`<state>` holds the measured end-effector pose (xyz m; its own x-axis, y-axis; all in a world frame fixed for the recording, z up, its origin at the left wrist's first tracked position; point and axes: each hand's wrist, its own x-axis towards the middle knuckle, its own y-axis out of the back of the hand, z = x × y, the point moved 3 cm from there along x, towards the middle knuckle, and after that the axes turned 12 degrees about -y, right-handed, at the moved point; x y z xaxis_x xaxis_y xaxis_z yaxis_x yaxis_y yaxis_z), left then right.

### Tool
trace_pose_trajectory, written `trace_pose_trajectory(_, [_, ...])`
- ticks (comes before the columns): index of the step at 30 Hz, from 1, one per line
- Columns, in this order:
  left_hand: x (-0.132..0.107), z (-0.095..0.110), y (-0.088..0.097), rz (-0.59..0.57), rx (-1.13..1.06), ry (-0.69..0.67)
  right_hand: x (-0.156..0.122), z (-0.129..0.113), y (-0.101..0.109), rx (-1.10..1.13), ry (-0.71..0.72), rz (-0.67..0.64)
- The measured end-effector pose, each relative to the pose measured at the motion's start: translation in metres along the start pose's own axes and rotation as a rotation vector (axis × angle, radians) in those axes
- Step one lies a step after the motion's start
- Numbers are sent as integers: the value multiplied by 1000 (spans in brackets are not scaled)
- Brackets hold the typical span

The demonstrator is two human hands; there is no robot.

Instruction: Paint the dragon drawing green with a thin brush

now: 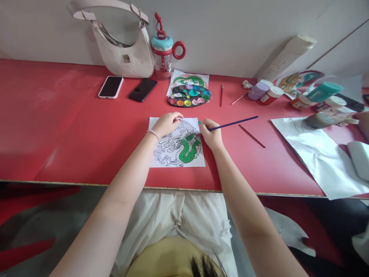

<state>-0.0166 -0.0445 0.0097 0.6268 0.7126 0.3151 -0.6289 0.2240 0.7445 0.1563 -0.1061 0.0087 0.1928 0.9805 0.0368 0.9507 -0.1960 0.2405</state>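
Note:
A white sheet with a line-drawn dragon [175, 154] lies before me on the red table, its body partly painted green. My left hand [167, 124] rests across the sheet's upper left part, fingers stretched out and holding nothing. In my right hand [212, 135] is a dark blue paintbrush [236, 123], gripped low, with its handle slanting up to the right. The brush tip meets the sheet's right side beside the green paint; whether it touches is too small to tell. Behind the sheet sits a black paint palette [188, 96] with several colours, overlapping another green dragon picture [190, 79].
A white handbag [123, 57], a lidded cup [163, 57] and two phones [111, 87] stand or lie at the back left. Thin brushes [252, 136] and paint jars [271, 95] are to the right. Another person's hand [361, 121] shows at the right edge near a plastic sheet [319, 157].

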Motion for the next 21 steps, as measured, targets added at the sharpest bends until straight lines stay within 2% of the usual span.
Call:
trace_pose_trajectory(12, [12,-9,-4,18,93,49,1,-1,0,-15,-20,1])
trace_pose_trajectory(21, [23,-13,-2,16,178,66,6,5,-1,90,-97,-20])
